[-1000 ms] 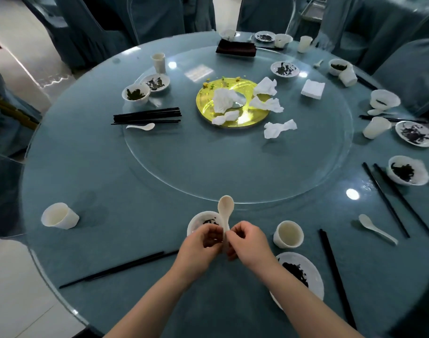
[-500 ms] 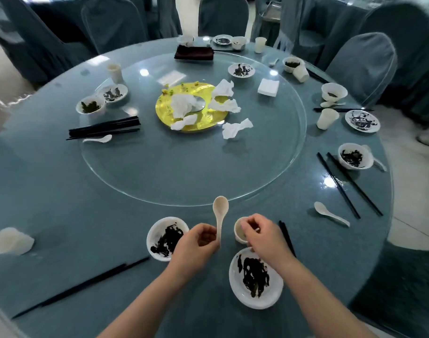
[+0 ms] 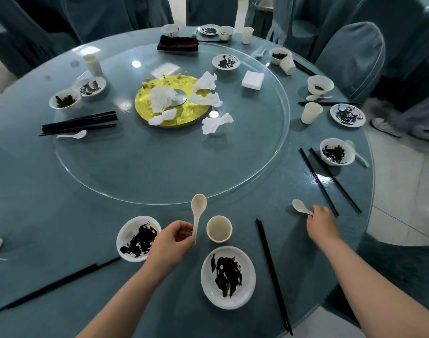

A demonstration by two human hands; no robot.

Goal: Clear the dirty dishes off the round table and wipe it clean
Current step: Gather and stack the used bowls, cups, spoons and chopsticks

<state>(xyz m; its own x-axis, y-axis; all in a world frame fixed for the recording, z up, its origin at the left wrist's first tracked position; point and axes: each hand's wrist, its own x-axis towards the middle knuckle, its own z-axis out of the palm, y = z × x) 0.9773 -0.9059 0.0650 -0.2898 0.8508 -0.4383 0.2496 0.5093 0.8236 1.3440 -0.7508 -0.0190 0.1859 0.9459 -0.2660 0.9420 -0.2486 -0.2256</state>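
The round table [image 3: 50, 203] has a blue-grey cloth under glass and carries dirty dishes. My left hand [image 3: 174, 240] grips the handle of a white spoon [image 3: 198, 208], held upright above the table's near edge. My right hand [image 3: 319, 222] reaches out to the right and pinches the handle of a second white spoon [image 3: 299, 206] lying on the table. Between my hands stand a white cup [image 3: 219, 229], a dirty bowl [image 3: 138, 238] and a dirty plate [image 3: 228, 276]. Black chopsticks [image 3: 273, 274] lie to the right of the plate.
A glass turntable [image 3: 159, 172] holds a yellow dish [image 3: 181, 118] with crumpled tissues [image 3: 216, 123], small dirty bowls, chopsticks and a napkin stack [image 3: 252, 80]. More bowls, cups and chopsticks [image 3: 330, 179] ring the right edge. Covered chairs [image 3: 350, 57] surround the table.
My right hand left the cup near the middle and reached right to the second spoon. My left hand still holds the first spoon. The view shifted right.
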